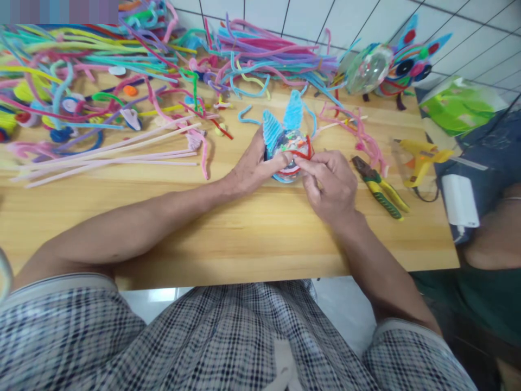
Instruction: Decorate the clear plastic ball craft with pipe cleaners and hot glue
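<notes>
Near the middle of the table is a clear round ball (pixel 291 142) with colourful bits showing through it. Two blue ears (pixel 293 111) of pipe cleaner stand up from its far side. My left hand (pixel 260 165) is wrapped round the ball's left side, its thumb lying across the front. On the right side, my right hand (pixel 331 182) pinches at a red pipe cleaner (pixel 308 149) that runs along the ball's surface. Its fingertips touch the ball close to my left thumb. The underside of the ball is partly hidden by my hands.
Pliers (pixel 380 187) and a yellow glue gun (pixel 421 157) lie to the right, beside a white power adapter (pixel 461 201). Pipe cleaners (pixel 268 54) are heaped along the back and left. A finished-looking animal figure (pixel 401 68) stands back right. Another person's arm (pixel 494 239) is at the right edge.
</notes>
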A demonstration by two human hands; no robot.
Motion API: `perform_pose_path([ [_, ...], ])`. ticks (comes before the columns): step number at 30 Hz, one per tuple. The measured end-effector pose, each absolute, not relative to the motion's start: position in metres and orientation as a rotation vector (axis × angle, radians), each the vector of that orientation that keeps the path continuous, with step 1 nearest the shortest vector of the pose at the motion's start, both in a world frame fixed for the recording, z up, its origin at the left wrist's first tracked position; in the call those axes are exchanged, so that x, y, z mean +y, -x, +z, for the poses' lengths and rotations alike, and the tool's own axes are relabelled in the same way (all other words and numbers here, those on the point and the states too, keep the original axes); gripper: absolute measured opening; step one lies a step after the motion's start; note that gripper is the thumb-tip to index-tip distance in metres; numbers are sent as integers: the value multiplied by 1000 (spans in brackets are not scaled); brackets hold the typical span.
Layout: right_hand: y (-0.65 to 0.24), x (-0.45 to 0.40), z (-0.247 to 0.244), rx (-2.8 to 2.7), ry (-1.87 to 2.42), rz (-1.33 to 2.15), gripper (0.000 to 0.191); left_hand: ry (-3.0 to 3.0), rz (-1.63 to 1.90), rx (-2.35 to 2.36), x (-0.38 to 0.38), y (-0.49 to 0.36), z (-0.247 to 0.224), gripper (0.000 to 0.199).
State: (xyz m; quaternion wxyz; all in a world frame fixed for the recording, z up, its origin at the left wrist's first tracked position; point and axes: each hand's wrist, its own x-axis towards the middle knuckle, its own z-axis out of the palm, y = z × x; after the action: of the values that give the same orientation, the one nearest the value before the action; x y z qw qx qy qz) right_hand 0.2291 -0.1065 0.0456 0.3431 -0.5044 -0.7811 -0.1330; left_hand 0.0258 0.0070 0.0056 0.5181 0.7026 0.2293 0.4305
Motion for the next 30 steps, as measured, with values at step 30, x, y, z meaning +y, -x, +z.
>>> perform_pose_path([
  [30, -228, -106, 43, -1982, 1256, -321, 41, -1675, 987, 551, 6, -24, 10, 82],
])
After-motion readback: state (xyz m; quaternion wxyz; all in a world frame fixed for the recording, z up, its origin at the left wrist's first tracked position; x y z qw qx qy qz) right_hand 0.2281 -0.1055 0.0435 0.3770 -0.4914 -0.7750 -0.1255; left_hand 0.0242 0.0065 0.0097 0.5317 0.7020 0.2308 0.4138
